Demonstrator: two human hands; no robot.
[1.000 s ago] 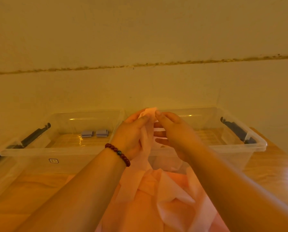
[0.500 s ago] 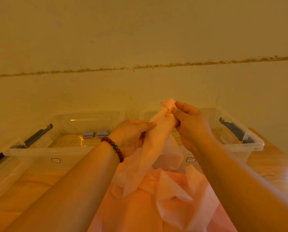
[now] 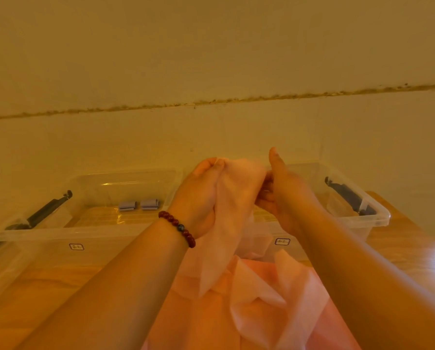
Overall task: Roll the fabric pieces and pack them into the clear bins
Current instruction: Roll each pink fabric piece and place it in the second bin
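Pink and sheer, the fabric piece (image 3: 232, 198) is being held up over the near fabric pile (image 3: 261, 306) on the counter (image 3: 418, 251), just before the left bin (image 3: 59, 234) and right bin (image 3: 379, 219). Its top edge is being clasped by the left grip (image 3: 198, 198) and pinched by the right grip (image 3: 284, 198), whose thumb is raised. Rolling is seemingly only being started; a tight, even winding of the hanging length is being called for before packing.

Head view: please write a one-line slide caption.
Left hand and right hand grip a pink fabric piece; behind, the left clear bin holds two grey rolls, beside the right clear bin.
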